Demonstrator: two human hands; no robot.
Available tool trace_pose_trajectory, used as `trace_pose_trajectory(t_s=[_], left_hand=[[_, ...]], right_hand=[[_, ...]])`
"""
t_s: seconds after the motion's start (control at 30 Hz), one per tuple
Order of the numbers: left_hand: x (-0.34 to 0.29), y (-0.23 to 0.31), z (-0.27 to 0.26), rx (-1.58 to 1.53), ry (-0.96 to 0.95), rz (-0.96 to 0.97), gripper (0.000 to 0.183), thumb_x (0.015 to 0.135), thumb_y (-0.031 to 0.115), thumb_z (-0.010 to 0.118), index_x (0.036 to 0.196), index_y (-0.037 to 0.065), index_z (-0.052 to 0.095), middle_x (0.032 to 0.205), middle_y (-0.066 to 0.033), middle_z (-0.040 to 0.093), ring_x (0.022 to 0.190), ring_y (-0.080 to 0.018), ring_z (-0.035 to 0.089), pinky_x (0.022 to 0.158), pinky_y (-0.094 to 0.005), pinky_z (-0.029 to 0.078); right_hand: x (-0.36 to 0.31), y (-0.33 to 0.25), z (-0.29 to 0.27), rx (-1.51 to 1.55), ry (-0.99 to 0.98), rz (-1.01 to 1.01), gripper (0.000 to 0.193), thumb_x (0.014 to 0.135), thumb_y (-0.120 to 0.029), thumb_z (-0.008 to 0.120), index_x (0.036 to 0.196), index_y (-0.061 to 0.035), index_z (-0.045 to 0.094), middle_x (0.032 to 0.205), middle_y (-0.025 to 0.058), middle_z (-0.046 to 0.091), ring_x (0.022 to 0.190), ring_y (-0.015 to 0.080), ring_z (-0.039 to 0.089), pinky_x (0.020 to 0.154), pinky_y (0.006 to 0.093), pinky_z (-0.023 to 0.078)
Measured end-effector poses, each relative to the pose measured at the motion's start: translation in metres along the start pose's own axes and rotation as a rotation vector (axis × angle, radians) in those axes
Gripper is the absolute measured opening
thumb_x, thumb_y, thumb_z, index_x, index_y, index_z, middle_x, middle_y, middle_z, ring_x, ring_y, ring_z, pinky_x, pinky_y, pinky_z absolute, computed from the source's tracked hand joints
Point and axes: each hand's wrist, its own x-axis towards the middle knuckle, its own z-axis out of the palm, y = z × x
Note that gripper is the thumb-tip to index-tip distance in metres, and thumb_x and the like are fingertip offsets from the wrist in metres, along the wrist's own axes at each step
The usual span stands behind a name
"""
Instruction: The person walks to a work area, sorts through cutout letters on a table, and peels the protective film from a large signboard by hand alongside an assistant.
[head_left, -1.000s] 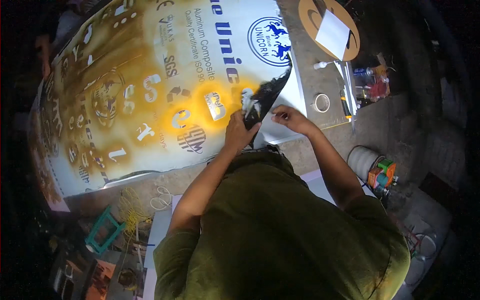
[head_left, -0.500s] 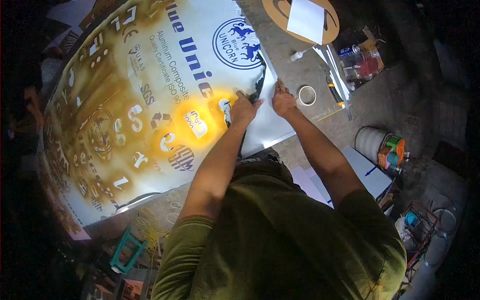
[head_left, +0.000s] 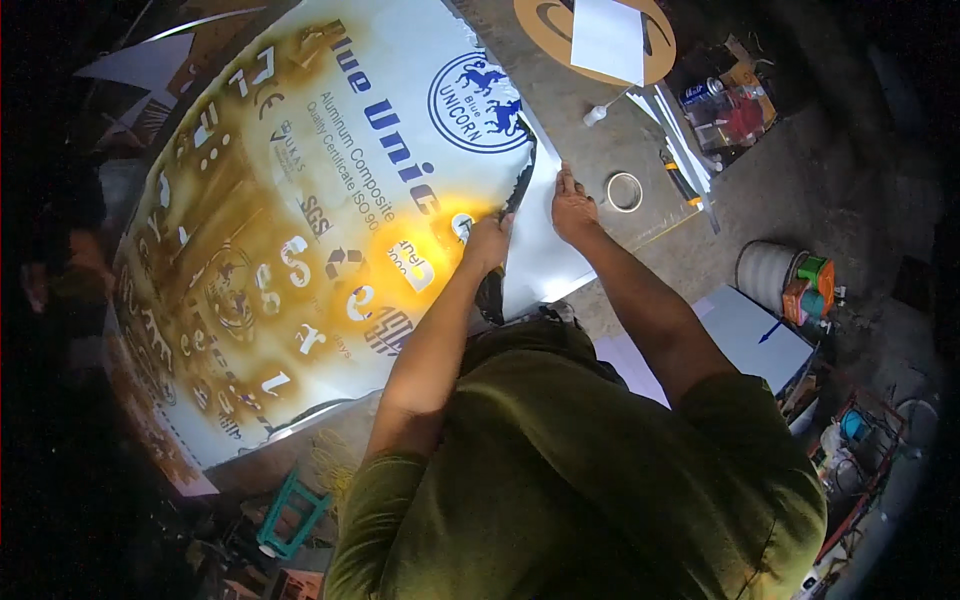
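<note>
A large sheet (head_left: 360,180) with blue print lies at the left and middle, with brown-yellow sprayed paint and white letter shapes. Its right edge is ragged and dark, lifted from a white panel (head_left: 540,240). My left hand (head_left: 488,245) is closed on this ragged edge, its thumb toward the panel. My right hand (head_left: 574,208) rests on the panel's right edge, fingers stretched forward and lying against it. Bright yellow light falls on the sheet beside my left hand.
A tape roll (head_left: 624,192), a box cutter (head_left: 680,180), white strips (head_left: 680,135) and a small white bottle (head_left: 595,116) lie right of the panel. Farther back is a round brown board (head_left: 545,25). A spool (head_left: 768,268) stands at right, a green stool (head_left: 293,515) below left.
My left hand has gone from spread fingers near the ragged edge to a closed grip on it. My right hand stays at the panel's edge. The whole view has shifted slightly.
</note>
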Motion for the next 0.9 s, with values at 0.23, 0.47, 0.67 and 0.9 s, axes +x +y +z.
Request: trace_pose_trajectory(t_s=[0.23, 0.47, 0.67, 0.9], left_hand=[[-0.016, -0.015, -0.03, -0.178, -0.014, -0.012, 0.044, 0.095, 0.039, 0.048, 0.107, -0.001, 0.062, 0.091, -0.0254, 0.065, 0.089, -0.0407, 0.062, 0.079, -0.041, 0.047], [-0.028, -0.017, -0.048, -0.223, 0.115, 0.077, 0.042, 0.096, 0.037, 0.047, 0.105, 0.0, 0.062, 0.087, -0.0216, 0.065, 0.082, -0.0349, 0.061, 0.076, -0.0377, 0.046], [-0.016, -0.019, -0.053, -0.117, 0.161, -0.033, 0.043, 0.097, 0.037, 0.045, 0.107, -0.001, 0.061, 0.1, -0.0266, 0.062, 0.093, -0.0399, 0.059, 0.082, -0.0408, 0.045], [-0.018, -0.015, -0.021, -0.328, 0.12, -0.001, 0.044, 0.096, 0.038, 0.046, 0.103, -0.003, 0.061, 0.107, -0.0279, 0.06, 0.099, -0.0424, 0.057, 0.087, -0.0436, 0.043]], right_hand=[[-0.004, -0.003, -0.003, 0.033, -0.021, 0.004, 0.075, 0.081, -0.004, 0.052, 0.145, 0.0044, 0.014, 0.156, 0.0103, 0.0, 0.127, 0.029, 0.041, 0.095, 0.0438, 0.045], [-0.005, -0.003, -0.003, 0.027, 0.022, 0.005, 0.07, 0.084, -0.008, 0.05, 0.145, 0.0048, 0.017, 0.156, 0.0095, 0.003, 0.124, 0.0286, 0.045, 0.095, 0.0469, 0.044], [0.003, -0.002, -0.016, 0.024, 0.02, 0.022, 0.063, 0.084, -0.012, 0.05, 0.142, -0.001, 0.028, 0.154, 0.0119, 0.013, 0.125, 0.0303, 0.041, 0.095, 0.0493, 0.043], [0.037, -0.037, -0.023, 0.548, 0.179, 0.144, 0.064, 0.085, -0.062, 0.048, 0.083, -0.0003, 0.064, 0.089, 0.0192, 0.067, 0.084, 0.0331, 0.066, 0.073, 0.0426, 0.053]])
